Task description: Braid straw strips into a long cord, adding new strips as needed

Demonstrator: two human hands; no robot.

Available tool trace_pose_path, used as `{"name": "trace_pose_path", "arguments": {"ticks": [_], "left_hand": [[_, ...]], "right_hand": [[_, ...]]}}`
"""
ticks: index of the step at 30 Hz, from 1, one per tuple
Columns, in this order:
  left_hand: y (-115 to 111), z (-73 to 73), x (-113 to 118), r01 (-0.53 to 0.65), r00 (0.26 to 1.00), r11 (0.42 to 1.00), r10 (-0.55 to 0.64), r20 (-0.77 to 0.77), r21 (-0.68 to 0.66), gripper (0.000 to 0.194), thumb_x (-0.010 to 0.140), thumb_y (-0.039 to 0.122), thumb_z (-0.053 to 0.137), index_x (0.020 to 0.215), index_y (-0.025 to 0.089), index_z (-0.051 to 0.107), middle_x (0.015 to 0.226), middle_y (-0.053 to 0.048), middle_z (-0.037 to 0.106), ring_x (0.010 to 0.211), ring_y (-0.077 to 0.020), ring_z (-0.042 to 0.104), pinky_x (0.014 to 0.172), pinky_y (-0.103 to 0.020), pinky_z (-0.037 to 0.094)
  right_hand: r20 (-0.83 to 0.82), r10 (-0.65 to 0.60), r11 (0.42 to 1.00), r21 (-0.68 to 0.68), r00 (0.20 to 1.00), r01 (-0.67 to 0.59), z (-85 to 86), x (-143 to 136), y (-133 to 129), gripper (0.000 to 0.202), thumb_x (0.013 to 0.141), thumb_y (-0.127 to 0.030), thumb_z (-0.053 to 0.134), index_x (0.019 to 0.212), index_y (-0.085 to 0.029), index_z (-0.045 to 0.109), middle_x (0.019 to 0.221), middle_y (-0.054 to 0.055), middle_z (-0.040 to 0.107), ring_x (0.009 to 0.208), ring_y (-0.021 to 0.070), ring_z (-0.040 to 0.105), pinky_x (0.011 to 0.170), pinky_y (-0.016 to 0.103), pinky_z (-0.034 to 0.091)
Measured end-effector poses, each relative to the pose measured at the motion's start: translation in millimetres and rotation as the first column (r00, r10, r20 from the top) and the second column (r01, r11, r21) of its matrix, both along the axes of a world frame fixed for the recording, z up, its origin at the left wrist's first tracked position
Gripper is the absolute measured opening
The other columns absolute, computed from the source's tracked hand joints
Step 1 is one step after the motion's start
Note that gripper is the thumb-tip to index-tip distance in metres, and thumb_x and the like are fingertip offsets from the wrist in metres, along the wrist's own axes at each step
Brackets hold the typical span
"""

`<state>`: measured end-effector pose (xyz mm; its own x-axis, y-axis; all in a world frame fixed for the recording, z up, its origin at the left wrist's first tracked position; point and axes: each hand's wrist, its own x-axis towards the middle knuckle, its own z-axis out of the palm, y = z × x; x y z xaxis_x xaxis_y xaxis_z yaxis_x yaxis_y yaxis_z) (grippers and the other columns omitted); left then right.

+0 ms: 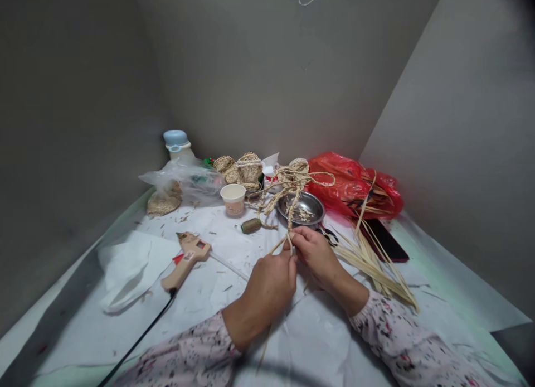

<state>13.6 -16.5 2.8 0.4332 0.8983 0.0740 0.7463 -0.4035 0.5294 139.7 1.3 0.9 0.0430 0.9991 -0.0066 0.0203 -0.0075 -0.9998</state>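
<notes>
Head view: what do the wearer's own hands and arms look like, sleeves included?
Both the left hand and the right hand are bare, with no gloves and no watch or ring that I can see. The left sleeve and right sleeve match: pale pinkish, loose fabric scattered with small dark and pink flower-like marks, ending short of the hands so the wrists show.

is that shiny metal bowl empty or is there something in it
Not empty: the metal bowl holds pale, straw-like scraps, scattered across its bottom.
</notes>
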Motion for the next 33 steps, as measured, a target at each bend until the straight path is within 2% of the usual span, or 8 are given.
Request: {"name": "trace_pose_path", "arguments": {"ticks": [5, 10, 15, 17, 21, 26, 29, 33], "left_hand": [[-3, -0.3, 0, 0.017, 0.999, 1.000, -0.017, 0.051, -0.004, 0.036, 0.092, 0.031, 0.036, 0.080, 0.016, 0.067, 0.074, -0.011, 0.069, 0.065, -0.0216, 0.061, 0.059, -0.029, 0.033], [-2, 11.5, -4, -0.063, 0.964, 0.997, 0.073, 0.254, -0.049, 0.045, 0.091, 0.048, 0.038, 0.065, 0.018, 0.061, 0.057, -0.003, 0.059, 0.055, -0.0164, 0.051, 0.055, -0.027, 0.030], [11, 17.9, -9, -0.200, 0.869, 0.980, 0.167, 0.465, 0.023, 0.022, 0.086, 0.033, 0.049, 0.097, 0.018, 0.060, 0.088, -0.005, 0.063, 0.080, -0.0180, 0.056, 0.071, -0.027, 0.040], [16, 13.6, -8, -0.104, 0.827, 0.991, 0.136, 0.546, -0.090, 0.025, 0.085, 0.031, 0.049, 0.104, 0.018, 0.058, 0.094, -0.006, 0.063, 0.085, -0.0181, 0.057, 0.075, -0.028, 0.042], [22, -0.7, -5, 0.188, 0.712, 0.923, 0.107, 0.694, -0.335, 0.031, 0.089, 0.038, 0.040, 0.076, 0.016, 0.057, 0.068, -0.002, 0.057, 0.063, -0.0146, 0.054, 0.063, -0.026, 0.044], [27, -8.8, -6, 0.189, 0.736, 0.864, 0.191, 0.650, -0.467, 0.039, 0.084, 0.051, 0.044, 0.074, 0.016, 0.058, 0.049, 0.006, 0.037, 0.042, -0.0103, 0.039, 0.044, -0.023, 0.032], [28, -1.9, -9, 0.202, 0.733, 0.823, 0.233, 0.639, -0.531, 0.042, 0.081, 0.055, 0.047, 0.072, 0.015, 0.058, 0.048, 0.008, 0.034, 0.041, -0.0075, 0.029, 0.042, -0.022, 0.024], [24, 13.1, -11, 0.290, 0.687, 0.699, 0.323, 0.651, -0.653, 0.038, 0.077, 0.053, 0.053, 0.071, 0.016, 0.055, 0.050, 0.010, 0.028, 0.040, -0.0049, 0.019, 0.041, -0.021, 0.015]], "right_hand": [[-0.087, 0.028, 0.999, -0.025, 0.996, -0.030, -4.7, 6, 4, 0.017, 0.078, -0.033, 0.055, 0.074, -0.017, 0.055, 0.060, -0.005, 0.048, 0.044, 0.0069, 0.032, 0.042, 0.021, 0.025], [-0.084, 0.055, 0.998, 0.011, 0.995, -0.055, -5.1, 19, 7, 0.017, 0.080, -0.034, 0.055, 0.074, -0.018, 0.053, 0.062, -0.004, 0.046, 0.051, 0.0094, 0.038, 0.048, 0.021, 0.031], [-0.001, 0.142, 0.990, 0.026, 0.990, -0.142, 0.9, 18, 5, 0.017, 0.080, -0.032, 0.055, 0.074, -0.017, 0.055, 0.064, -0.003, 0.049, 0.057, 0.0102, 0.042, 0.055, 0.022, 0.035], [0.015, 0.169, 0.985, 0.019, 0.985, -0.170, 3.1, 15, 3, 0.018, 0.080, -0.033, 0.056, 0.072, -0.017, 0.055, 0.063, -0.003, 0.049, 0.056, 0.0098, 0.042, 0.053, 0.022, 0.034], [-0.025, 0.228, 0.973, -0.012, 0.973, -0.229, 5.8, 12, -1, 0.016, 0.082, -0.031, 0.052, 0.073, -0.018, 0.053, 0.061, -0.002, 0.052, 0.055, 0.0111, 0.047, 0.053, 0.023, 0.037], [0.185, 0.210, 0.975, 0.032, 0.960, -0.220, 11.8, 17, -1, 0.013, 0.078, -0.022, 0.051, 0.066, -0.017, 0.054, 0.060, -0.004, 0.050, 0.056, 0.0101, 0.044, 0.054, 0.022, 0.035], [0.202, 0.242, 0.968, 0.024, 0.949, -0.251, 15.0, 19, 0, 0.013, 0.077, -0.021, 0.050, 0.067, -0.017, 0.056, 0.061, -0.003, 0.054, 0.058, 0.0107, 0.047, 0.056, 0.022, 0.036], [0.257, 0.240, 0.969, 0.003, 0.936, -0.249, 18.1, 21, -1, 0.013, 0.079, -0.024, 0.053, 0.072, -0.016, 0.061, 0.062, -0.002, 0.057, 0.057, 0.0105, 0.047, 0.055, 0.021, 0.036]]}}
